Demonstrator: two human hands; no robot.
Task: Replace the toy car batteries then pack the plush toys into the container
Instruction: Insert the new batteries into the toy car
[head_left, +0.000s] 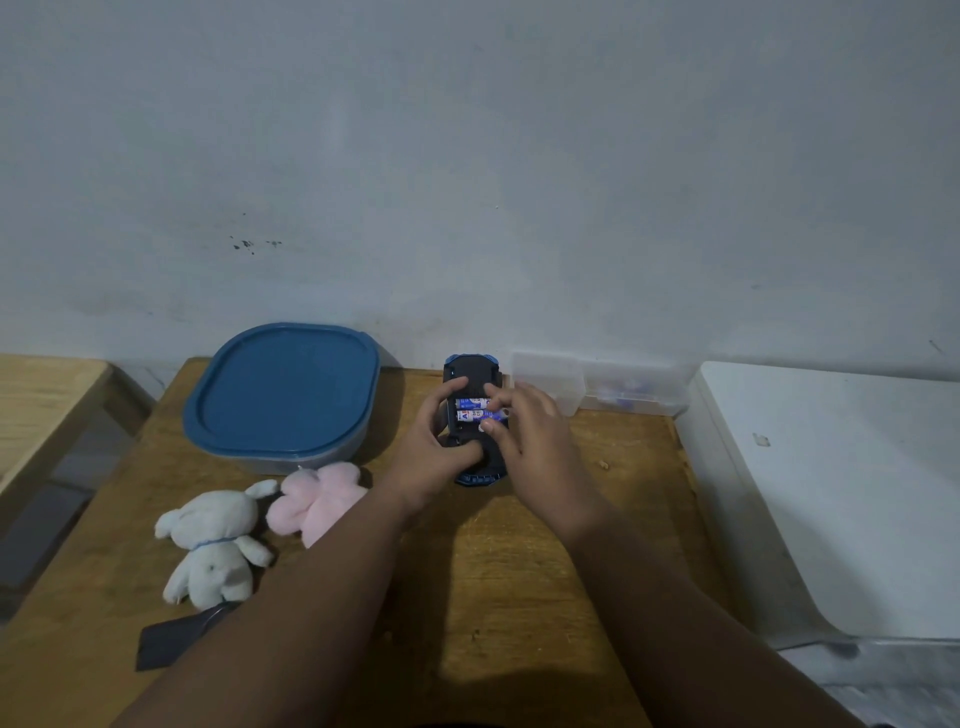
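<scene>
A blue toy car (470, 370) lies upside down on the wooden table (519, 571), its dark underside up and the battery bay uncovered. Two white-and-blue batteries (471, 408) lie side by side in the bay. My left hand (434, 454) grips the car's left side, thumb across its near end. My right hand (530, 436) pinches the right end of the nearer battery with its fingertips. A white plush toy (213, 545) and a pink plush toy (319, 499) lie at the left front. Behind them stands a container with a blue lid (283, 387), shut.
A clear plastic box (597, 387) stands against the wall right of the car. A flat dark piece (166, 642) lies by the white plush near the table's front left. A white appliance (841, 493) borders the table on the right, another wooden surface (47, 395) on the left.
</scene>
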